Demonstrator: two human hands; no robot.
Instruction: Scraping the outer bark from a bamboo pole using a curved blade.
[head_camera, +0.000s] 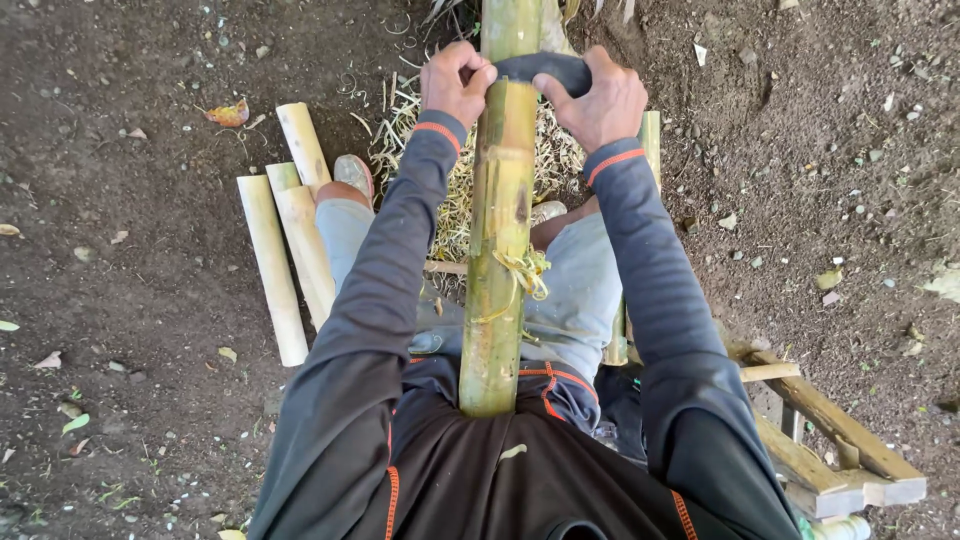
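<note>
Looking straight down here at a long green-yellow bamboo pole (500, 240) running up the middle of the frame, its near end butted against the person's belly at bottom centre and the far end going off the top edge. Both hands sit near the top — the left hand (455, 82) is curled tight round one end of a dark curved blade tool (545, 68) on the left side of the pole, and the right hand (600, 98) is clamped on the other end at the right. The tool lies across the pole, touching it. A curl of peeled shavings (528, 270) hangs off the pole about mid-frame.

Left of the person's leg there's a small bunch of cut bamboo pieces (285, 240) lying on the dark dirt ground (120, 250), with dry strips (450, 190) piled under the pole. A rough wooden bench frame (830, 450) shows at lower right.
</note>
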